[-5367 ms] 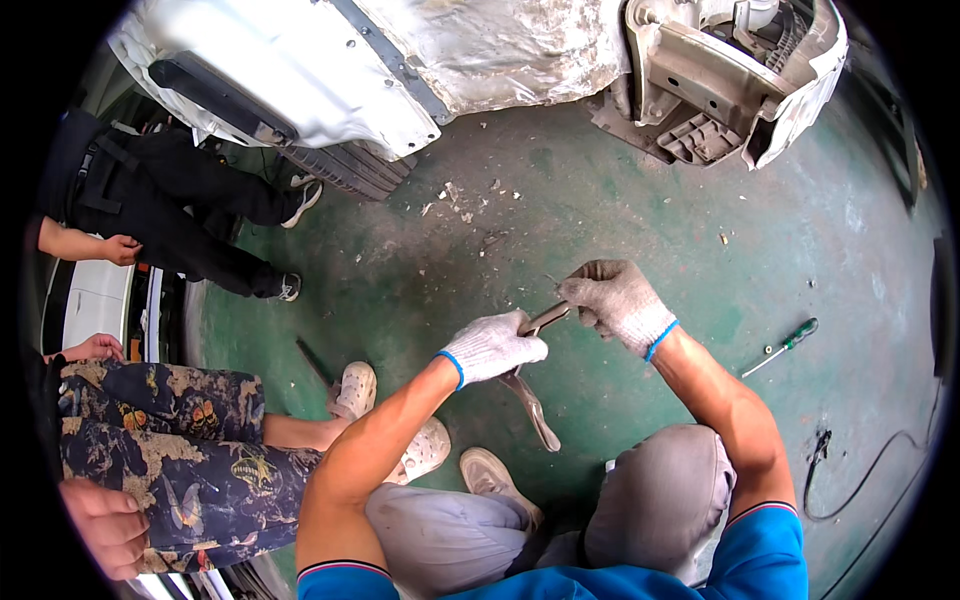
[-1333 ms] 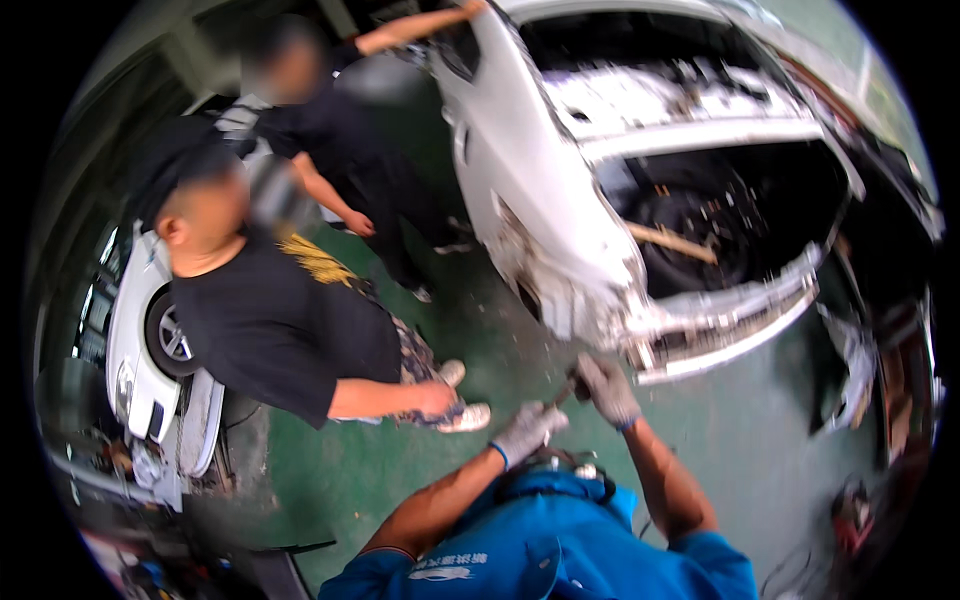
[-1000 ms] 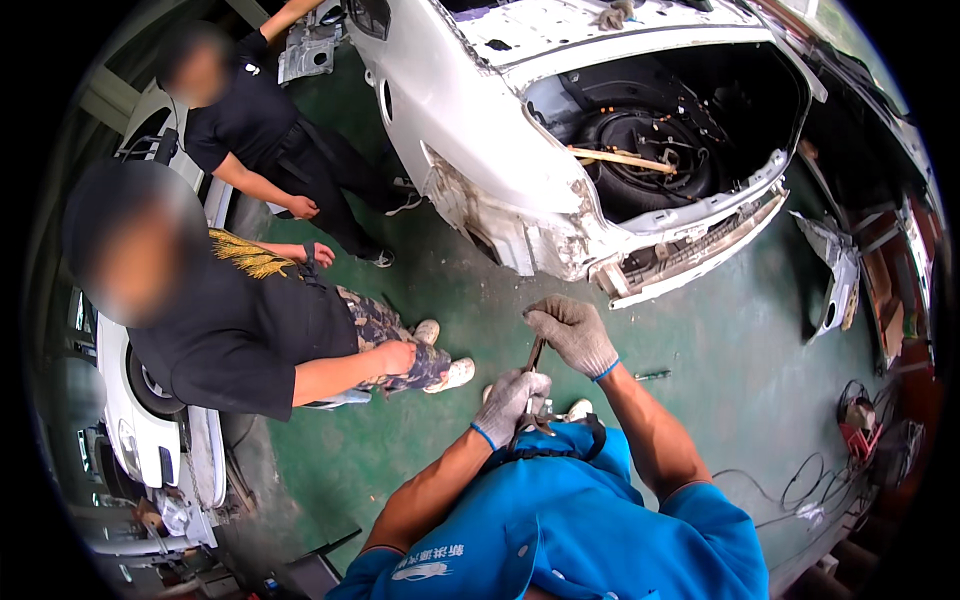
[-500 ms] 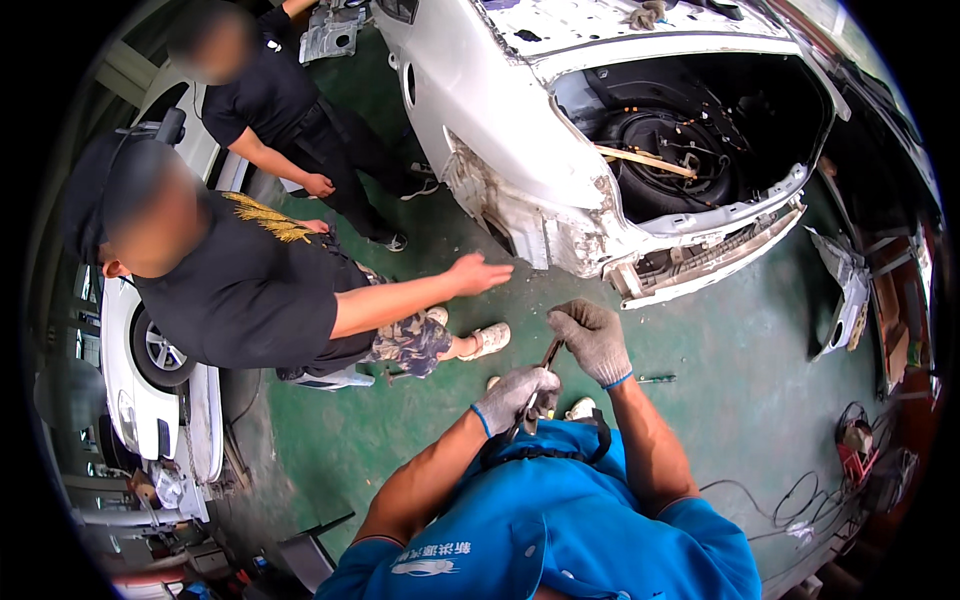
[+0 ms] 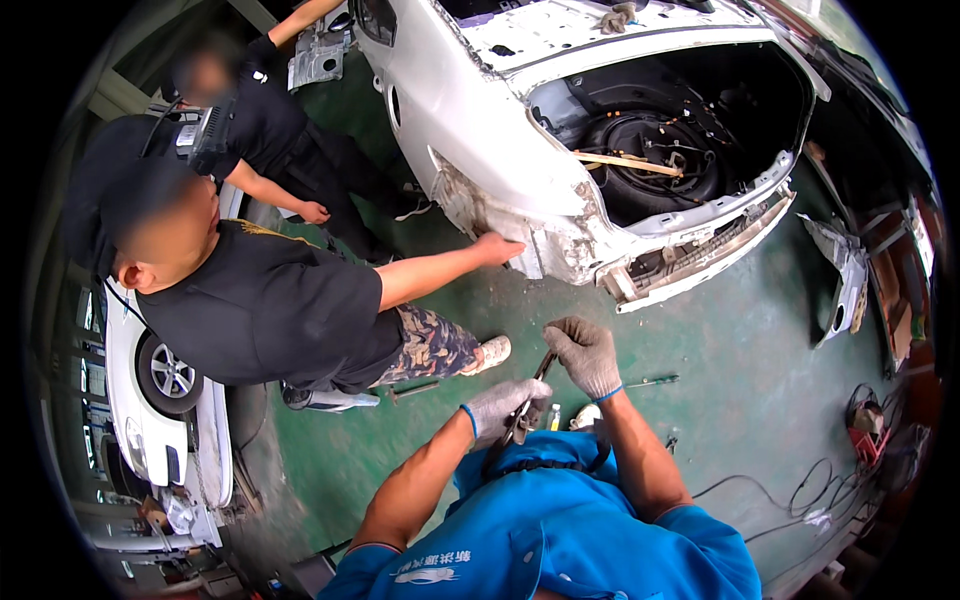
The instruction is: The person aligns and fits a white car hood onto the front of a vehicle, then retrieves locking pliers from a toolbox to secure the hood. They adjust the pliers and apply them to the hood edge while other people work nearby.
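Note:
In front of my waist, my gloved left hand [image 5: 505, 408] is closed round a slim metal hand tool [image 5: 544, 366], which looks like pliers. My right hand [image 5: 585, 352], also in a grey glove with a blue cuff, has its fingers curled in at the tool's upper end. The palm side of both gloves is hidden, and the jaws cannot be made out. Beyond my hands stands a white car body [image 5: 530, 150] with a bare, scraped rear corner. A co-worker's hand [image 5: 498, 250] touches that corner from the left.
Close on my left stands a co-worker in black [image 5: 270, 300]; another person [image 5: 270, 120] is farther back. The open trunk holds a spare wheel [image 5: 655, 160]. A hammer [image 5: 412, 391] and a thin tool [image 5: 650, 381] lie on the green floor. Cables [image 5: 800, 500] coil at the right.
The co-worker's arm has gone from held out in the air to touching the car's rear corner. The person farther back has reached out an arm. My hands keep nearly the same pose.

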Available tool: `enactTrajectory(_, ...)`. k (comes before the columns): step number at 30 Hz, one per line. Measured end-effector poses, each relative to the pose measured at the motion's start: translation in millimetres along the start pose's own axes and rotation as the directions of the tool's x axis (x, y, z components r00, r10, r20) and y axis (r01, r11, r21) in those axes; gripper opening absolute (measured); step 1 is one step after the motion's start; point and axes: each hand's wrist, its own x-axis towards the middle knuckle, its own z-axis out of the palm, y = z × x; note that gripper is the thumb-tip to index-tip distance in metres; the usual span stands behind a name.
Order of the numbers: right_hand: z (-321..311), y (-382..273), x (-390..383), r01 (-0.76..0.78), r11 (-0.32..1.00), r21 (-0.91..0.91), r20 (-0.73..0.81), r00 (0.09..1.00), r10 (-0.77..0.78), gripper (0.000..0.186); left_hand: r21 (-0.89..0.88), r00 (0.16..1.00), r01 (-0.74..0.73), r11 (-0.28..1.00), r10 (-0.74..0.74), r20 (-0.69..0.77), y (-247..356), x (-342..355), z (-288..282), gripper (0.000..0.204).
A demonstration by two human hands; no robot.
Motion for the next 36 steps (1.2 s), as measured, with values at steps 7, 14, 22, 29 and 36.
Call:
enactTrajectory(7,-1.1,10.1,-2.3,-0.079,0.991,0.106,0.005,0.997,0.079,0.024,0.000,0.988,-0.104,0.995,0.104,-0.112,-17.1,0.3,-1.3,0.033)
enactTrajectory(14,-2.6,27.1,-5.3,-0.126,0.983,0.134,0.020,0.992,0.124,0.024,-0.010,0.996,0.004,1.000,-0.005,-0.085,-21.5,1.7,0.7,0.034)
enactTrajectory(22,-6.0,31.2,-14.2,-0.095,0.990,0.100,0.050,0.995,0.090,0.024,0.026,0.999,0.020,0.999,-0.018,-0.045,-37.4,21.3,-6.6,0.040)
enactTrajectory(29,-15.4,27.3,-17.8,-0.087,0.994,0.066,0.030,0.996,0.085,0.025,-0.002,0.997,0.063,0.998,-0.063,-0.054,-45.0,31.8,-5.4,0.037)
enactTrajectory(36,-18.3,34.4,-23.7,-0.008,1.000,-0.017,0.068,0.998,0.009,0.024,0.276,0.966,-0.054,0.960,0.120,-0.228,-40.7,24.1,6.7,0.051)
